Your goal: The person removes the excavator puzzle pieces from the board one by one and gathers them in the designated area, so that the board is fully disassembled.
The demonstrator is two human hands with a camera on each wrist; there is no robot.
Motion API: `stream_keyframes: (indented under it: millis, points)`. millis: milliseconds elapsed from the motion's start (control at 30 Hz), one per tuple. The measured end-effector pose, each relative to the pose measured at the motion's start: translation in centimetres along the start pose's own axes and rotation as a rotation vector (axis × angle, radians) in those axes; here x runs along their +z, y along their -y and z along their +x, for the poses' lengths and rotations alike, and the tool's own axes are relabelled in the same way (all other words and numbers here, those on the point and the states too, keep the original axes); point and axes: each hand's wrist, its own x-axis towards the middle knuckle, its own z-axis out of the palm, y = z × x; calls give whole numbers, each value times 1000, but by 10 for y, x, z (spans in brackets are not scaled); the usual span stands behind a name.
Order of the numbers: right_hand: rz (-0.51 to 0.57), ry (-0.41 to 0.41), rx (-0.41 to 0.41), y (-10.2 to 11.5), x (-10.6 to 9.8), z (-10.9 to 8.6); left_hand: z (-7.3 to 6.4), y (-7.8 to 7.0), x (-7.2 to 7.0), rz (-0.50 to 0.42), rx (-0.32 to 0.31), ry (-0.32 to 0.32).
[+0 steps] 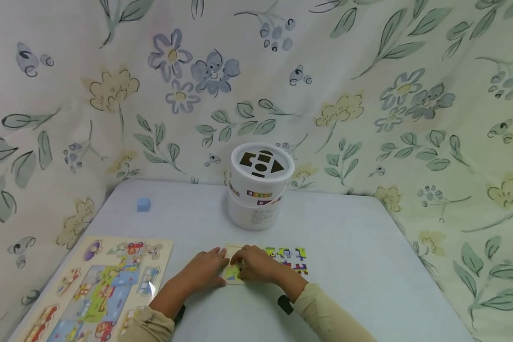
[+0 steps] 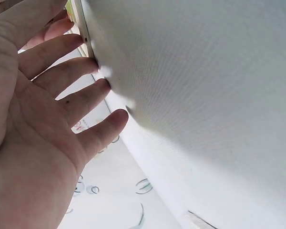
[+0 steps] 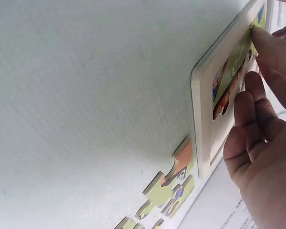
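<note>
Clock centred on the small puzzle tray [image 1: 233, 245], 12 toward the far edge of the table [image 1: 346, 247]. Tray lies flat, partly filled with green and dark picture pieces.

Left hand [image 1: 203, 271] at 9 o'clock: fingers spread, nearly straight, tips against the tray's edge, nothing gripped. Right hand [image 1: 256, 266] reaches in from 4 o'clock, over the tray's right half; thumb tip down on the picture area, other fingers bent above the frame. Cannot tell whether a piece is pinched between them.

Loose puzzle pieces [image 1: 301, 252] at 3 o'clock, just beside the tray, flat on the table, yellow-green and purple.

White bucket [image 1: 256, 187] near 12 to 1 o'clock, upright, shape cut-outs in its lid [image 1: 261, 164]. Blue block [image 1: 143, 205] at 10 o'clock, well apart. Large vehicle puzzle board [image 1: 164, 254] at 8 to 9 o'clock. Floral cloth [image 1: 256, 71] behind, at 12.
</note>
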Motion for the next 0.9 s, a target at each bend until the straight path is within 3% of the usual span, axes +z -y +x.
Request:
stream_keyframes:
  millis: [300,533,733,900]
  points:
    - [-22,-38,10,2,9,-4,2,0,7,14,-8,11]
    - [-35,-52,23,1,6,-5,6,0,11,-31,-9,20]
    - [180,-98,59,0,6,-8,6,-1,9,-28,-3,22]
    - [350,-113,48,-4,-8,-13,5,1,4,-15,-29,21]
